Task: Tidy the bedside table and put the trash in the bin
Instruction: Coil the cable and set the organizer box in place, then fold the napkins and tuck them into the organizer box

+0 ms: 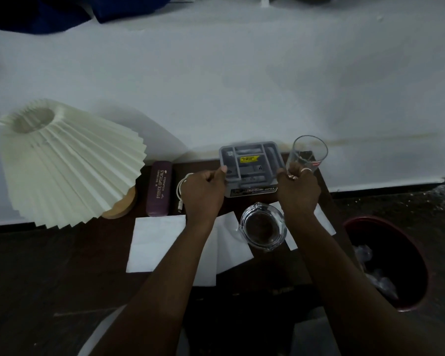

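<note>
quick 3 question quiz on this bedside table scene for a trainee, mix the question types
1. True or false: the right hand grips the glass.
2. What does the left hand hold? A) grey tray B) lamp C) bin
3. Fill in: the case lies between the lamp and the ____.

Key
1. True; it holds the glass low, near its base.
2. A; thumb on the tray's left edge.
3. Cable, the white one beside the left hand.

Lamp (62,160) left, organiser tray (251,167) behind jar (262,227), bin (388,263) right of table (62,253).
</note>
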